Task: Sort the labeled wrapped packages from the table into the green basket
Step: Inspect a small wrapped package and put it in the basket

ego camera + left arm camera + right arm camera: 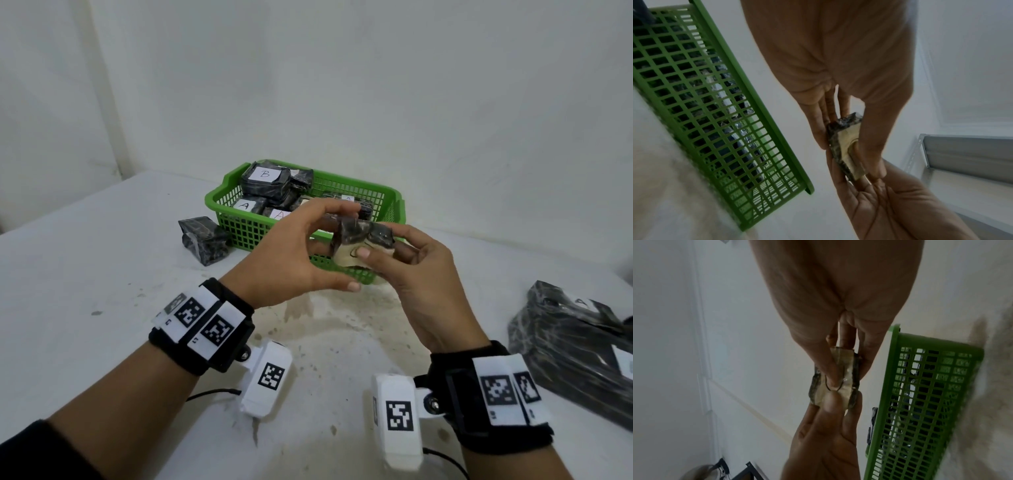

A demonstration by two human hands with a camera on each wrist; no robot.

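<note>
Both hands hold one small wrapped package (364, 241) above the near wall of the green basket (239, 230). Left hand (291, 255) and right hand (419, 274) pinch it, thumbs on its label; the letter appears obscured. A second package (205, 240) lies at the basket's 9 o'clock side.

Green basket (239, 230) left half stacked with packages (265, 180); right half looks lower, partly hidden by hands. Loose package (205, 240) touches basket's left wall. Bag pile (579, 353) blocks tabletop (102, 274) at right.
</note>
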